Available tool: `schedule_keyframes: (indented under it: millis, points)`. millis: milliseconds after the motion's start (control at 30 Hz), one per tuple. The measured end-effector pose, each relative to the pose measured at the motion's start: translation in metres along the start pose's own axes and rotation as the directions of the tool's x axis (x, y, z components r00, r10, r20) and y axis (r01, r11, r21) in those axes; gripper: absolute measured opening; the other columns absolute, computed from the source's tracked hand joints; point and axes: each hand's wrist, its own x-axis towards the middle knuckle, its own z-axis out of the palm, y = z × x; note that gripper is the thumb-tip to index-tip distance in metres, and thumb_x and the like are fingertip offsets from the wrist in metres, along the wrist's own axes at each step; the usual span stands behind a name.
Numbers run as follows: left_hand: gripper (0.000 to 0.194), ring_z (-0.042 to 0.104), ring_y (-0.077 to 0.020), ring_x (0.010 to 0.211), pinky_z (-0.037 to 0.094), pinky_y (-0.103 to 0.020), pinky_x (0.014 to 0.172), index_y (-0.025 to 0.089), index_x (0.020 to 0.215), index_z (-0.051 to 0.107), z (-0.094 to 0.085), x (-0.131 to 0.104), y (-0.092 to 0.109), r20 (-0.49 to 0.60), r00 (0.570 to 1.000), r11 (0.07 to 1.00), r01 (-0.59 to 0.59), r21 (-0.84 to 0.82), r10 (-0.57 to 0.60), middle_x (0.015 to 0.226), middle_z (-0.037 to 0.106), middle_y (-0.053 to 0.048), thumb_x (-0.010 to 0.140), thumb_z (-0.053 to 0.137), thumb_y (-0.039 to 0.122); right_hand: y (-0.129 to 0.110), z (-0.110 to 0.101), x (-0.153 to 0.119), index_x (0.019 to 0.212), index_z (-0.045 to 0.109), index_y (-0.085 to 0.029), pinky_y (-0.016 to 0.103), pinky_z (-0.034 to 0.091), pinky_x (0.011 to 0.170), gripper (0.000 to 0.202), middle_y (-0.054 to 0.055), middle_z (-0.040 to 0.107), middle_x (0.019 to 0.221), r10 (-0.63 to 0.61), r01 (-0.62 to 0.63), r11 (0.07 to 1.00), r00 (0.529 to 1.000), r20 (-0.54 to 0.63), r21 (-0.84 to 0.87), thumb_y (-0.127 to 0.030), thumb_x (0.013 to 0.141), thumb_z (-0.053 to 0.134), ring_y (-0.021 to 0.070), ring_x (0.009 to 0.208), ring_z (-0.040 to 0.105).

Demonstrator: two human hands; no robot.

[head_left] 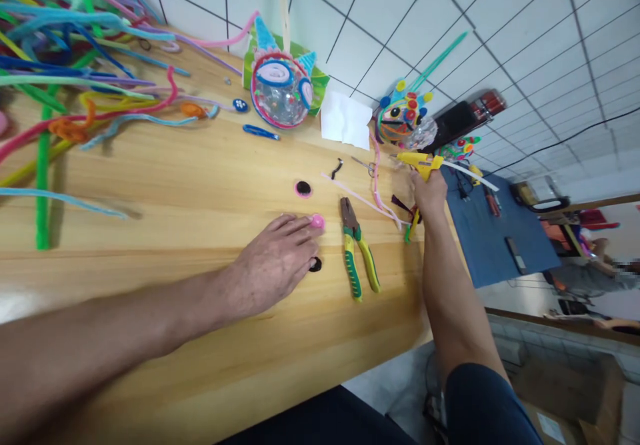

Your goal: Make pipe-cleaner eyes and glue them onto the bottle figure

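My left hand (280,258) lies palm down on the wooden table (200,338), its fingertips at a small pink disc (317,221). A black disc (315,264) sits under the edge of that hand, by the thumb. Just above is a black oval on a pink round (303,188). My right hand (431,192) is wrapped round the handle of a yellow glue gun (417,160), whose nozzle points left. Between the hands lie pliers (356,245) with green and yellow handles, jaws up.
Colourful pipe cleaners (90,85) heap at the upper left. Decorated clear ornaments (281,92) stand by the tiled wall, near white paper (346,122) and scissors (369,166). Pink strips lie near the glue gun. A blue mat (493,232) holds tools; another person's arm (595,268) shows far right.
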Motion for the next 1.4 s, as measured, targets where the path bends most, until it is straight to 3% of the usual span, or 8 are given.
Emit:
schedule_keyframes:
  millis: [200, 367, 467, 533, 633, 833, 1133, 1400]
  points:
    - [0.02, 0.066, -0.0338, 0.138, 0.051, -0.052, 0.115, 0.016, 0.102, 0.076, 0.0, 0.001, 0.0, -0.018, 1.0, 1.0, -0.017, 0.012, 0.017, 0.144, 0.073, -0.012, 0.106, 0.056, 0.018, -0.002, 0.009, -0.004, 0.086, 0.057, -0.022, 0.043, 0.051, 0.086, 0.023, 0.012, 0.069, 0.092, 0.207, -0.207, 0.978, 0.978, 0.001, 0.028, -0.042, 0.083, 0.068, 0.0253, 0.09, 0.06]
    - [0.019, 0.064, -0.0337, 0.14, 0.05, -0.053, 0.118, 0.014, 0.103, 0.074, 0.0, 0.002, 0.001, -0.014, 1.0, 0.999, 0.004, -0.034, -0.004, 0.144, 0.073, -0.015, 0.105, 0.055, 0.017, -0.009, -0.029, -0.04, 0.078, 0.06, -0.022, 0.045, 0.052, 0.084, 0.026, 0.006, 0.065, 0.081, 0.192, -0.189, 0.981, 0.981, 0.043, -0.048, -0.039, 0.072, 0.078, 0.0253, 0.082, 0.061]
    - [0.02, 0.064, -0.0313, 0.14, 0.048, -0.052, 0.119, 0.016, 0.1, 0.072, -0.001, 0.003, 0.001, -0.014, 0.999, 0.989, 0.039, -0.145, -0.042, 0.138, 0.075, -0.014, 0.106, 0.054, 0.018, -0.034, -0.064, -0.082, 0.091, 0.07, -0.02, 0.043, 0.054, 0.085, 0.025, 0.006, 0.07, 0.088, -0.015, 0.017, 0.997, 0.999, -0.03, 0.072, -0.039, 0.076, 0.078, 0.0238, 0.083, 0.064]
    - [0.018, 0.067, -0.028, 0.133, 0.05, -0.05, 0.116, 0.018, 0.097, 0.071, -0.003, 0.004, 0.0, -0.05, 0.994, 0.964, 0.085, -0.253, -0.101, 0.132, 0.078, -0.012, 0.106, 0.055, 0.019, -0.063, -0.083, -0.115, 0.094, 0.073, -0.022, 0.038, 0.055, 0.079, 0.021, 0.004, 0.073, 0.088, -0.163, 0.13, 0.951, 0.982, 0.095, 0.28, -0.041, 0.085, 0.075, 0.0208, 0.079, 0.066]
    - [0.013, 0.072, -0.0231, 0.113, 0.053, -0.045, 0.105, 0.019, 0.095, 0.069, -0.007, 0.007, -0.001, -0.124, 0.964, 0.901, 0.168, -0.4, -0.234, 0.116, 0.08, -0.007, 0.105, 0.061, 0.023, -0.111, -0.099, -0.158, 0.106, 0.074, -0.025, 0.035, 0.057, 0.078, 0.017, 0.002, 0.076, 0.092, -0.417, 0.243, 0.821, 0.873, 0.253, 0.517, -0.036, 0.093, 0.072, 0.0188, 0.08, 0.07]
    - [0.015, 0.071, -0.0186, 0.095, 0.051, -0.036, 0.093, 0.019, 0.09, 0.071, -0.017, 0.014, 0.001, -0.042, 0.927, 0.726, 0.263, -0.635, -0.373, 0.097, 0.078, -0.003, 0.101, 0.064, 0.027, -0.157, -0.086, -0.191, 0.119, 0.072, -0.025, 0.035, 0.06, 0.081, 0.022, 0.003, 0.078, 0.097, -0.699, 0.523, 0.618, 0.707, 0.107, 0.587, -0.024, 0.098, 0.073, 0.0187, 0.086, 0.073]
    - [0.025, 0.062, -0.0162, 0.085, 0.048, -0.031, 0.08, 0.018, 0.091, 0.069, -0.022, 0.019, 0.001, 0.187, 0.878, 0.408, 0.381, -0.83, -0.441, 0.089, 0.071, -0.001, 0.098, 0.061, 0.04, -0.159, -0.064, -0.188, 0.117, 0.075, -0.03, 0.026, 0.055, 0.075, 0.023, -0.003, 0.077, 0.095, -0.544, -0.061, 0.426, 0.78, 0.31, 0.903, -0.026, 0.094, 0.08, 0.0119, 0.083, 0.069]
    - [0.019, 0.065, -0.0162, 0.09, 0.052, -0.031, 0.083, 0.018, 0.105, 0.067, -0.021, 0.018, 0.002, 0.069, 0.872, 0.438, 0.31, -0.844, -0.485, 0.097, 0.072, -0.003, 0.099, 0.06, 0.035, -0.162, -0.064, -0.182, 0.106, 0.08, -0.029, 0.027, 0.058, 0.08, 0.018, -0.002, 0.078, 0.092, -0.468, -0.226, 0.345, 0.8, 0.376, 0.911, -0.033, 0.09, 0.086, 0.0117, 0.081, 0.07]
